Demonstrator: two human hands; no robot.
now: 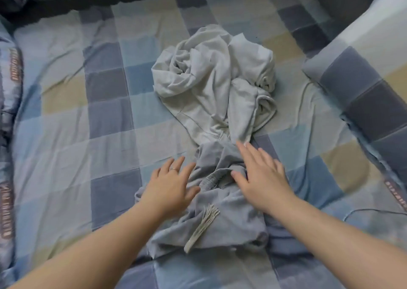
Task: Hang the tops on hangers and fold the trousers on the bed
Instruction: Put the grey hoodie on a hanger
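A crumpled pair of grey-blue trousers (229,220) with an elastic waistband and a frayed pale drawstring (203,224) lies on the bed in front of me. Beyond it sits a bunched pale grey-white garment (211,79), touching the trousers' far end. My left hand (170,187) lies flat, fingers spread, on the trousers' left edge near the waistband. My right hand (262,176) also lies flat with straight fingers on the trousers' right side, fingertips reaching the pale garment's lower edge. Neither hand grips anything.
The bed carries a checked blue, grey and beige sheet (88,134). A matching pillow or rolled quilt (363,86) lies at the right, another bedding roll (8,134) along the left edge. A thin cord (372,211) trails at the right.
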